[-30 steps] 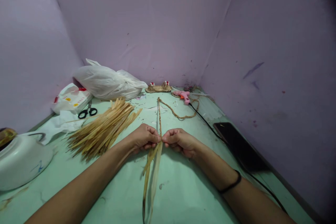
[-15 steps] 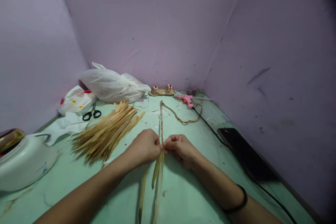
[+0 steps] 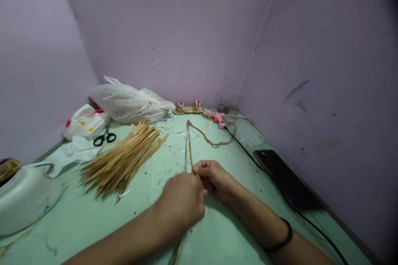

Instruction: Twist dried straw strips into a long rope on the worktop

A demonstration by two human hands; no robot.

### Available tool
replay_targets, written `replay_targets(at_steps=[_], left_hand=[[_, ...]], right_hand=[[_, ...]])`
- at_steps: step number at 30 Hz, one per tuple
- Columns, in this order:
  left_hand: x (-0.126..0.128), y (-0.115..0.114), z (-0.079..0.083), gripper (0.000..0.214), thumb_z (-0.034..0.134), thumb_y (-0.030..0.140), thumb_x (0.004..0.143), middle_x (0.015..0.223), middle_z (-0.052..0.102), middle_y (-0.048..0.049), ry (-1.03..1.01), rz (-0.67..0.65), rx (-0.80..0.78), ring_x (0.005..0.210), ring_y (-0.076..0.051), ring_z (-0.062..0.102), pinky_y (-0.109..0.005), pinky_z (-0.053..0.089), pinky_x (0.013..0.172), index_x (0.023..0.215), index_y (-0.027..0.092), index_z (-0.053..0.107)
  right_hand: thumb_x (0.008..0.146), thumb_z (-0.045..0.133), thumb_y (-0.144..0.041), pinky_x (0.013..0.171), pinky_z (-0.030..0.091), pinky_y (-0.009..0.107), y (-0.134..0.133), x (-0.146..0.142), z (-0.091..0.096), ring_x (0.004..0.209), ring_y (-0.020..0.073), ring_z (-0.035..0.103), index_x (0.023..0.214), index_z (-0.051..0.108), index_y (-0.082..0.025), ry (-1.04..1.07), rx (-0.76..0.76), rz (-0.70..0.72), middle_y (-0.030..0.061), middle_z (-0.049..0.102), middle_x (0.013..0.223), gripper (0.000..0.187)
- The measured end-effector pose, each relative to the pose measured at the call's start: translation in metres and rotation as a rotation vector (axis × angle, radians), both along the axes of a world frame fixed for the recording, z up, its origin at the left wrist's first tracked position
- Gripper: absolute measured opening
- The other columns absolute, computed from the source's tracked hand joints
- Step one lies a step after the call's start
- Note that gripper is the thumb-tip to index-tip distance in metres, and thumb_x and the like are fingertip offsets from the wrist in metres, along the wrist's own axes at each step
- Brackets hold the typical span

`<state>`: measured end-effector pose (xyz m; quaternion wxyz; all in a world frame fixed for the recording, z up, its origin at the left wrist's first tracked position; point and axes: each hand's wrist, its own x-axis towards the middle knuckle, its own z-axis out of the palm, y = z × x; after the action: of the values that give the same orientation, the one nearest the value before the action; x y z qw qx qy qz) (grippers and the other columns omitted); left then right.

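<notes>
A thin braided straw cord (image 3: pixel 190 145) runs from a fixed point near the back of the table toward me. My right hand (image 3: pixel 214 176) pinches the cord at its near end between thumb and fingers. Just in front, my left hand (image 3: pixel 183 198) is closed, slightly smeared by motion, around the loose straw strands. It hides where braid and strands meet. The tails of the strands (image 3: pixel 178 252) come out below my left wrist. Further along, the finished braid (image 3: pixel 217 144) loops off to the right.
Dry straw strips (image 3: pixel 124 161) lie in a pile at left, beside black-handled scissors (image 3: pixel 105 138). A white bowl (image 3: pixel 27 198), a tied plastic bag (image 3: pixel 130 101), a woven piece (image 3: pixel 188 109), a pink glue gun (image 3: pixel 217 119) with black cord, and a dark phone (image 3: pixel 287 178) surround the work.
My left hand has moved nearer and to the right, over the strands, covering them. My right hand stays at the cord. The view has shifted slightly.
</notes>
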<state>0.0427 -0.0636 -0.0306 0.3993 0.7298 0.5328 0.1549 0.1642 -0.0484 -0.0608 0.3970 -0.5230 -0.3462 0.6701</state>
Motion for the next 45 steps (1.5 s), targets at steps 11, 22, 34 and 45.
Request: replay_targets(at_steps=[11, 22, 34, 45], left_hand=[[-0.014, 0.043, -0.015, 0.018, 0.061, 0.025, 0.059, 0.049, 0.053, -0.0013, -0.454, 0.087, -0.646, 0.035, -0.005, 0.042, -0.017, 0.031, 0.035, 0.061, 0.007, 0.057], [-0.007, 0.036, -0.021, 0.01, 0.048, 0.013, 0.059, 0.033, 0.041, 0.0049, -0.325, 0.202, -0.399, 0.023, -0.004, 0.029, -0.017, 0.018, 0.028, 0.049, 0.014, 0.047], [-0.007, 0.036, -0.028, 0.015, 0.045, 0.019, 0.056, 0.027, 0.033, 0.0038, -0.306, 0.188, -0.418, 0.023, -0.005, 0.025, -0.019, 0.015, 0.028, 0.042, 0.015, 0.047], [-0.014, 0.043, -0.016, 0.007, 0.053, 0.019, 0.048, 0.033, 0.039, 0.0043, -0.448, 0.075, -0.428, 0.028, -0.002, 0.024, -0.018, 0.013, 0.031, 0.046, 0.012, 0.05]], right_hand=[[0.059, 0.059, -0.015, 0.041, 0.025, 0.017, 0.005, 0.003, -0.008, 0.043, 0.0048, 0.044, 0.062, 0.05, -0.012, -0.077, 0.211, 0.093, -0.0009, 0.053, 0.049, 0.009], [0.063, 0.053, -0.021, 0.048, 0.03, 0.02, 0.001, 0.013, -0.009, 0.05, 0.0086, 0.044, 0.06, 0.058, -0.014, -0.734, 0.476, 0.121, 0.0004, 0.056, 0.053, 0.01], [0.067, 0.049, -0.021, 0.047, 0.025, 0.023, -0.026, -0.004, 0.002, 0.048, 0.0112, 0.047, 0.058, 0.06, -0.017, -1.055, 0.635, 0.122, 0.004, 0.06, 0.054, 0.015], [0.069, 0.056, -0.033, 0.052, 0.031, 0.024, -0.025, 0.002, 0.007, 0.052, 0.0124, 0.048, 0.058, 0.058, -0.017, -0.864, 0.622, 0.091, 0.003, 0.058, 0.056, 0.019]])
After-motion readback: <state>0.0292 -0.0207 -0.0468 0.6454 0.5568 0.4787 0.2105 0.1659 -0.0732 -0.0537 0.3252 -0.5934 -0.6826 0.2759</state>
